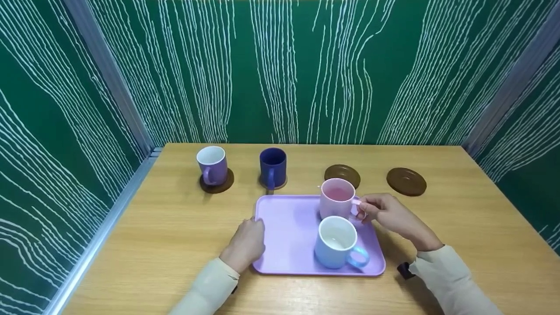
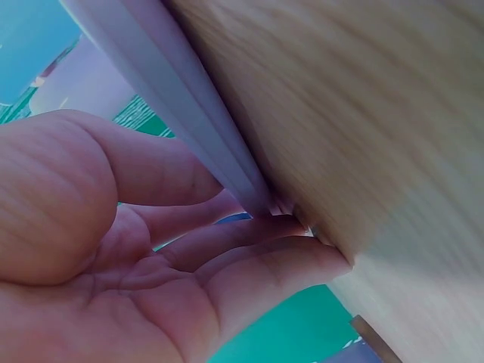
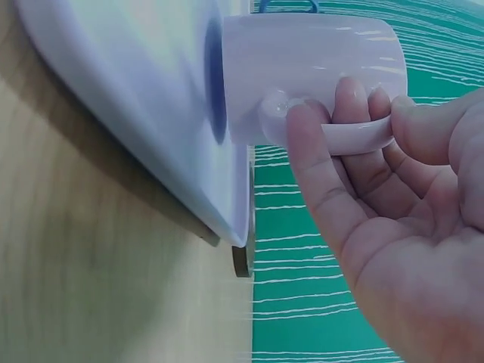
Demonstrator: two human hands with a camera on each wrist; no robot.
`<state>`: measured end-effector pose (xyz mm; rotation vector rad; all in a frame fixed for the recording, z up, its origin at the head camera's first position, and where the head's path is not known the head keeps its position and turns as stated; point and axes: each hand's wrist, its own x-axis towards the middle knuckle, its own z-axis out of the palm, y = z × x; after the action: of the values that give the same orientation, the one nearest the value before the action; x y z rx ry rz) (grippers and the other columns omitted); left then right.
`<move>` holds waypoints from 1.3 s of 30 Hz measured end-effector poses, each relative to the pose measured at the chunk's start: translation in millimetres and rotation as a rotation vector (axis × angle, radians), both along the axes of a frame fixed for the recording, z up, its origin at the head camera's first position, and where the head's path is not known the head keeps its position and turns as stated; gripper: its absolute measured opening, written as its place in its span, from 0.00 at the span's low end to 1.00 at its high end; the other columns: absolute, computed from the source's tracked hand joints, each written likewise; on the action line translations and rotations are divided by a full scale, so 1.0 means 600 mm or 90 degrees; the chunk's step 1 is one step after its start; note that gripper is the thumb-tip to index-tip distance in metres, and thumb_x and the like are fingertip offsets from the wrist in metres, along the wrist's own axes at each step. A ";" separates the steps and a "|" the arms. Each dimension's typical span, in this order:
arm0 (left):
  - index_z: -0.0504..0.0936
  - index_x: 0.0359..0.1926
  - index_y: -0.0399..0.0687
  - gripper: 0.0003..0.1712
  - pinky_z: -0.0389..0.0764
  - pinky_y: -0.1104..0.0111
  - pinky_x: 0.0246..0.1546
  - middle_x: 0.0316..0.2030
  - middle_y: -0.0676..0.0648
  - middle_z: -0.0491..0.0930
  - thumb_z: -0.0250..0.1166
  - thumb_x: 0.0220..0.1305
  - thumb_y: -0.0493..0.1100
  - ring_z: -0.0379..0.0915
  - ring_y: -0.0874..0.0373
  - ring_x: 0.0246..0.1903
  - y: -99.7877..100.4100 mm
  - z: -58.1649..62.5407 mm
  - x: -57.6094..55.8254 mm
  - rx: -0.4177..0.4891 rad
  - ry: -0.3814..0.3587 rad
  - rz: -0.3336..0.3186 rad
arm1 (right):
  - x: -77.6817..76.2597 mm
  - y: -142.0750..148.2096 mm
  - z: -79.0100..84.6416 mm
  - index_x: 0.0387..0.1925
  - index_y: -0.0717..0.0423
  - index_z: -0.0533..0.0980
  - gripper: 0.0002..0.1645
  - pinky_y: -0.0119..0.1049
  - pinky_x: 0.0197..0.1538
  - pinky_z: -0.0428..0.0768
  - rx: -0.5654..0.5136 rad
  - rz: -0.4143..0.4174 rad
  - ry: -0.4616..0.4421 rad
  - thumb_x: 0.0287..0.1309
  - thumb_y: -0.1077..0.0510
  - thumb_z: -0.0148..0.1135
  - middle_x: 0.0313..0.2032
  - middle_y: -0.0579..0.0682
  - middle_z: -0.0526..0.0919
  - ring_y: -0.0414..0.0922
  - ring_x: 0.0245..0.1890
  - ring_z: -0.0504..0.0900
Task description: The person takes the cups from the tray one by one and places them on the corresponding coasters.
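Observation:
By its handle, my right hand [image 1: 389, 216] holds a pink mug [image 1: 334, 197]. Thumb and fingers pinch the handle in the right wrist view, where the mug's base [image 3: 231, 83] is close over the tray. My left hand [image 1: 246, 245] grips the left edge of the lilac tray [image 1: 284, 232]. The left wrist view shows the thumb [image 2: 162, 166] on the tray's rim and the other fingers [image 2: 265, 276] reaching under it, down at the tabletop. Upright on the tray's right part stands a light blue mug [image 1: 330, 251], white inside, handle toward the right.
Behind the tray, a purple mug [image 1: 214, 168] and a dark blue mug [image 1: 276, 162] each stand on a coaster. Two bare brown coasters [image 1: 343, 171] [image 1: 407, 181] lie farther right. Green walls [image 1: 271, 70] with white lines enclose the wooden table [image 1: 175, 227].

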<state>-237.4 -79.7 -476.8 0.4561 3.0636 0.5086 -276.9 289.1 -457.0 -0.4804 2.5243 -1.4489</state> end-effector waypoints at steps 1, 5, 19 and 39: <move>0.81 0.39 0.28 0.09 0.85 0.50 0.41 0.36 0.33 0.82 0.68 0.55 0.25 0.83 0.40 0.38 0.000 0.000 0.000 0.000 0.003 -0.001 | 0.000 0.000 0.002 0.38 0.65 0.80 0.14 0.39 0.47 0.87 -0.004 -0.002 0.005 0.76 0.59 0.55 0.35 0.58 0.84 0.50 0.39 0.84; 0.80 0.36 0.28 0.08 0.85 0.50 0.40 0.34 0.34 0.82 0.67 0.54 0.24 0.83 0.39 0.37 -0.001 0.000 0.002 0.004 0.023 -0.010 | 0.001 -0.001 0.012 0.37 0.66 0.79 0.14 0.42 0.46 0.88 -0.025 -0.017 0.025 0.76 0.60 0.55 0.35 0.58 0.85 0.49 0.37 0.85; 0.80 0.38 0.27 0.09 0.85 0.49 0.41 0.35 0.32 0.82 0.65 0.53 0.22 0.83 0.37 0.37 -0.004 -0.001 0.001 0.007 0.028 -0.006 | -0.004 -0.015 0.079 0.48 0.67 0.80 0.17 0.37 0.47 0.88 -0.066 -0.146 0.082 0.77 0.55 0.56 0.39 0.62 0.84 0.49 0.40 0.87; 0.79 0.36 0.28 0.07 0.86 0.51 0.38 0.34 0.32 0.82 0.64 0.54 0.23 0.84 0.37 0.36 0.000 -0.007 0.003 -0.011 0.068 -0.021 | -0.046 -0.040 0.090 0.48 0.67 0.81 0.20 0.32 0.47 0.87 -0.107 -0.258 0.103 0.74 0.51 0.61 0.43 0.62 0.84 0.47 0.42 0.86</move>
<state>-235.7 -79.6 -481.0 0.5492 3.1530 0.4720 -304.5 264.8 -402.9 -0.1118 2.7574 -1.8390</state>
